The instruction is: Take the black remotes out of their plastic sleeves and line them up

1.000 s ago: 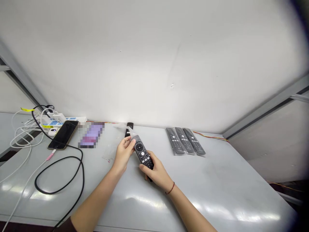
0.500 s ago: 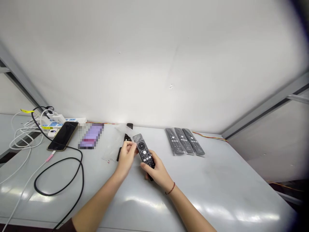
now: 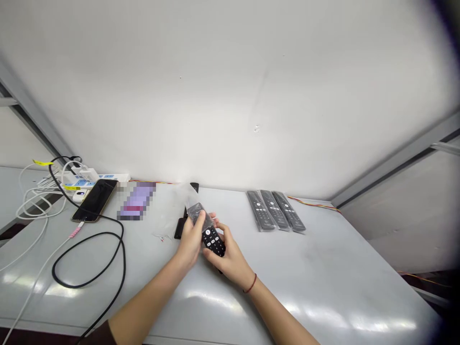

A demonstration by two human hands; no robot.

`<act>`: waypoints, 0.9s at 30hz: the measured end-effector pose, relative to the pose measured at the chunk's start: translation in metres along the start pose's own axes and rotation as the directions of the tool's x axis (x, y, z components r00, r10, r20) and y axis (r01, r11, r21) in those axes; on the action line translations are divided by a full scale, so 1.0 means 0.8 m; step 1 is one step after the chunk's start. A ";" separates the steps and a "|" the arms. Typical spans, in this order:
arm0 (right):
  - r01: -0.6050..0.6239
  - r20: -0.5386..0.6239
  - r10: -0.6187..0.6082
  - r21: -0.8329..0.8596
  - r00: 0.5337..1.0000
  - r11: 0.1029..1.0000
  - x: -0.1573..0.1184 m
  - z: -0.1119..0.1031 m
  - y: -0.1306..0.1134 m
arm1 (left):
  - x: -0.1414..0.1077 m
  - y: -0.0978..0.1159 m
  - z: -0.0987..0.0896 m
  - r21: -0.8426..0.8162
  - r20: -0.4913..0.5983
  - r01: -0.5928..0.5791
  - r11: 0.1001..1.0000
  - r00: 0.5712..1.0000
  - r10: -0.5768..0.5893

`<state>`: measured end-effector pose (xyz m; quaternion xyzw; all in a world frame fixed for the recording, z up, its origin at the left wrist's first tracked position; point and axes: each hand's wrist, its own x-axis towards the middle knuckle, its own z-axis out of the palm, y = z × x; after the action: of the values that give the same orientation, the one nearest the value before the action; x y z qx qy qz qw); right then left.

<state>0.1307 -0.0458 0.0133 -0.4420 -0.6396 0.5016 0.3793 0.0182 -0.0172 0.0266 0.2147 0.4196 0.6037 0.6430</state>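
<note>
Phone [image 3: 94, 201] and wrapped remotes [image 3: 276, 210] flank both hands [image 3: 190, 242] gripping a black remote [image 3: 212, 241].

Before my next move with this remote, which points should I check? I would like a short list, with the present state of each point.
1. Grip on the remote control: ok; the left hand holds its upper part, the right hand its lower part.
2. Remote free of the plastic wrapper: not ok; the wrapper covers its upper end.
3. Lower buttons free of plastic: cannot tell; too small to see.
4. Three wrapped remotes apart from the hands: ok; they lie side by side to the right.
5. Black cable away from the hands: ok; it lies to their left.
6. Black item beside the left hand: cannot tell what it is; partly hidden.
</note>
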 end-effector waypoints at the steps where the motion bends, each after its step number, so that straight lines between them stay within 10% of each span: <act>1: -0.011 -0.013 0.012 0.045 1.000 0.999 0.001 0.000 0.001 | -0.003 -0.005 0.001 0.034 0.030 -0.002 0.999 1.000 0.001; 12: -0.160 0.170 0.111 0.313 0.979 0.936 -0.002 -0.002 -0.006 | 0.019 0.036 -0.008 -0.225 -0.091 0.040 0.973 0.994 -0.062; 21: -0.063 -0.044 0.084 0.360 0.995 0.931 0.004 -0.005 0.005 | -0.011 -0.012 0.004 0.046 -0.014 0.056 0.997 0.998 -0.055; 27: -0.063 0.275 -0.006 0.243 0.961 0.968 -0.004 -0.018 -0.013 | 0.003 0.010 -0.003 -0.076 -0.089 0.048 0.996 0.995 -0.054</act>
<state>0.1431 -0.0458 0.0266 -0.3263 -0.6113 0.6398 0.3324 0.0110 -0.0140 0.0308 0.1524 0.4311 0.6113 0.6459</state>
